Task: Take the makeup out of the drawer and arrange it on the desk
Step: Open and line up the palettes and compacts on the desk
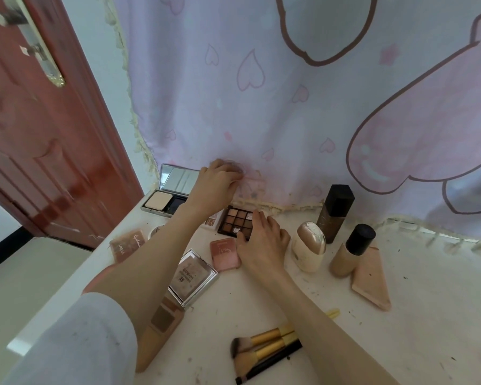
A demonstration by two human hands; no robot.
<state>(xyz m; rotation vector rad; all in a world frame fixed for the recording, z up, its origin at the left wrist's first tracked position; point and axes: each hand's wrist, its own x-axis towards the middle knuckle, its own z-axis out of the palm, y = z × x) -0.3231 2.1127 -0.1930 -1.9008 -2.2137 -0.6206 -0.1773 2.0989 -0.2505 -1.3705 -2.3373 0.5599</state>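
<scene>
Soft even daylight; wide-angle bending at edges; slight motion blur.

There are two bottles with black caps, one dark [336, 212] and one light [351, 251], and one cream bottle with a gold top [309, 249]. There are three brushes [264, 354] lying together. I count seven flat makeup cases, two of them open: the powder case with a mirror [165, 200] and the eyeshadow palette [237, 220].

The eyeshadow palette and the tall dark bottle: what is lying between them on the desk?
In the head view, only the right hand lies there, resting on the eyeshadow palette's near corner; bare desk reaches the tall dark bottle.
</scene>
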